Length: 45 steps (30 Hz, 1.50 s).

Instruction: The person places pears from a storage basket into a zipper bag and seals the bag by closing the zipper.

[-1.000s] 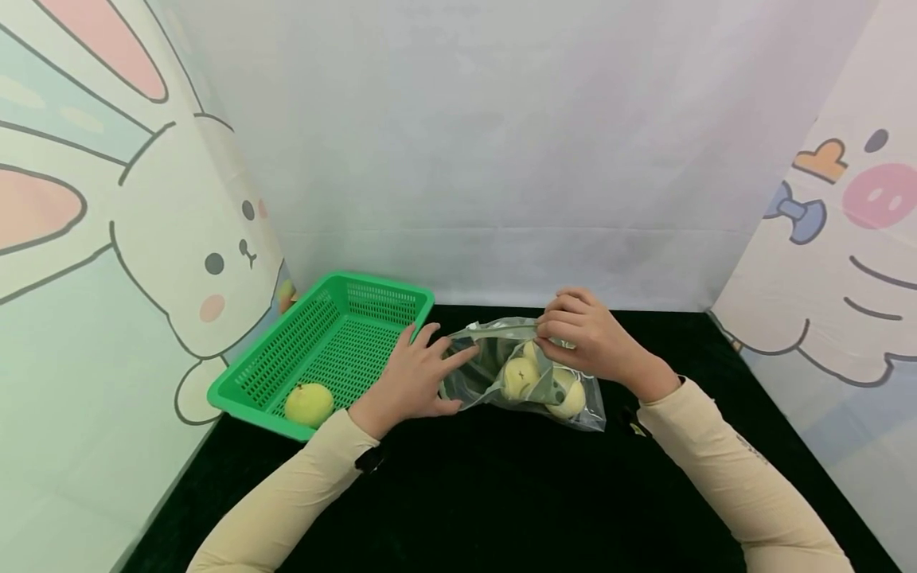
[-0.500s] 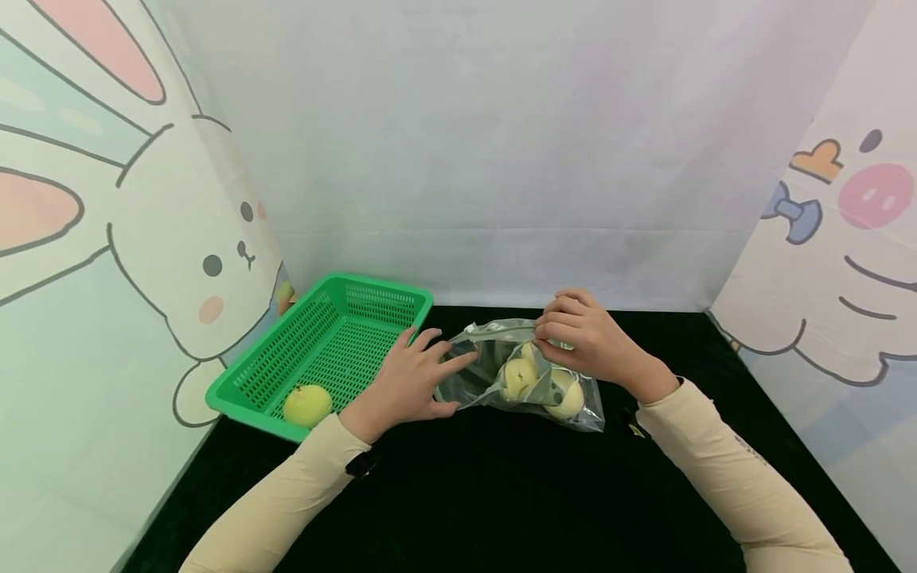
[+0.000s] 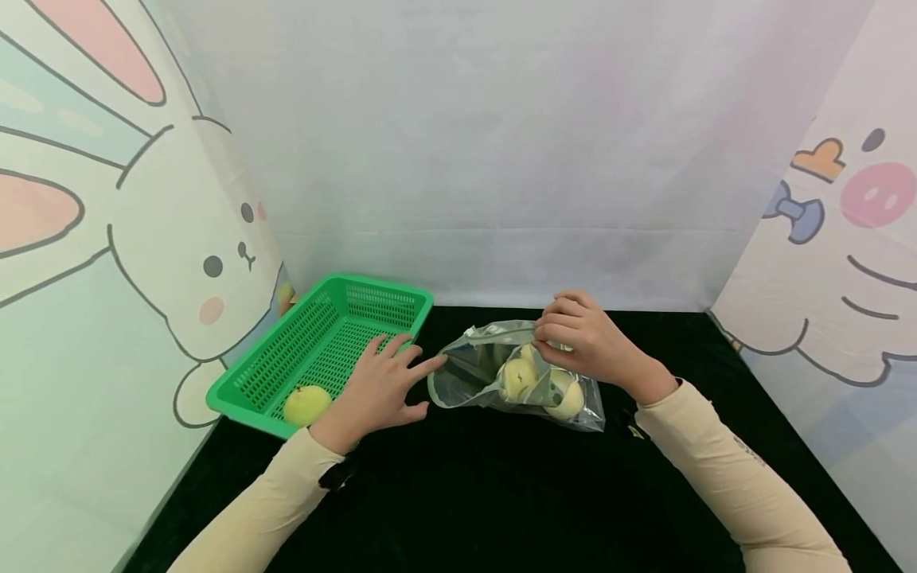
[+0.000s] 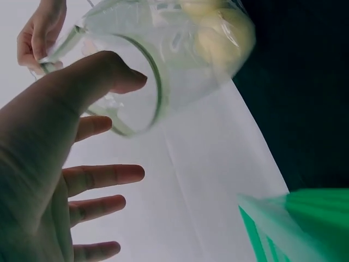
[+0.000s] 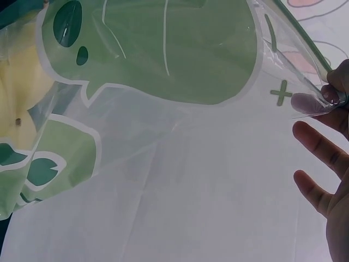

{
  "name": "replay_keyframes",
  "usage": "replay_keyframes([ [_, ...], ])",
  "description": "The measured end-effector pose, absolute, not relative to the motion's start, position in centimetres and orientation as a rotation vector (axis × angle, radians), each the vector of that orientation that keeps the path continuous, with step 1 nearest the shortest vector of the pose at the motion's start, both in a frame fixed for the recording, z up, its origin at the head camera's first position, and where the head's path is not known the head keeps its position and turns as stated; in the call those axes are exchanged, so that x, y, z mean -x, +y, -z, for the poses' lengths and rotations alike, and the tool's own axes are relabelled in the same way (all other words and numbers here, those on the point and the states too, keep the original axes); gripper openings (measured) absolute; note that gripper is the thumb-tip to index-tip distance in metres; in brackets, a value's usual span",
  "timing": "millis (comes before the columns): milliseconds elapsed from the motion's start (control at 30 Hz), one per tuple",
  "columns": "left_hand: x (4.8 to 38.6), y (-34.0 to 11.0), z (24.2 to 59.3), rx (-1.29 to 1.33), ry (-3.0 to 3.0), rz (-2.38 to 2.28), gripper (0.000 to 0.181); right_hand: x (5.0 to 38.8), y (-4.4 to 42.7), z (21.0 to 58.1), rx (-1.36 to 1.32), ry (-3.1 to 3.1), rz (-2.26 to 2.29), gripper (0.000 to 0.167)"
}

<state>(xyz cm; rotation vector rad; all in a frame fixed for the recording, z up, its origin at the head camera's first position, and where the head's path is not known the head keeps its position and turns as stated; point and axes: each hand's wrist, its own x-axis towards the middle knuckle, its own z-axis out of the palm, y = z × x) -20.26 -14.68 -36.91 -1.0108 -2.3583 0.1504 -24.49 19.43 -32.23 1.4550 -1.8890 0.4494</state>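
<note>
Your right hand [image 3: 583,338] is pinching the clear bag [image 3: 469,376] by its rim, apparently propping its mouth agape. Your left hand [image 3: 372,394], fingers apart, is holding nothing left of the bag; contact unclear. Yellow fruits [image 3: 519,379] are lying inside; a lone fruit [image 3: 306,405] is sitting left of the bag, in the green basket [image 3: 383,301].

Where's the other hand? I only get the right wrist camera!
Observer: The left hand is beside the bag's open mouth, fingers spread.
Child: Is there any fruit that isn't in the bag?
Observer: Yes, one yellow-green fruit lies in a green basket.
Child: Which side is the basket on?
Observer: Left of the bag, as the head camera sees it.
</note>
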Motion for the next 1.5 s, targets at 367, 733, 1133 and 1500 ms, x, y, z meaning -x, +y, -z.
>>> replay_keyframes([
  [367,20.0,-18.8,37.9,0.792,-2.589,-0.183,0.077,24.4,19.3,32.1,-1.459,-1.877,-0.440,0.030],
  [733,20.7,-23.7,39.2,0.563,-2.788,-0.105,0.086,24.6,19.3,32.3,-1.466,-1.872,-0.445,0.030],
  [1133,21.9,-27.8,41.6,0.384,-2.941,-0.034,0.092,24.7,19.4,32.6,-1.458,-1.877,-0.442,0.030],
  [1500,22.5,-29.4,42.5,0.262,-3.068,0.063,0.097,24.7,19.3,32.6,-1.466,-1.829,-0.477,0.027],
])
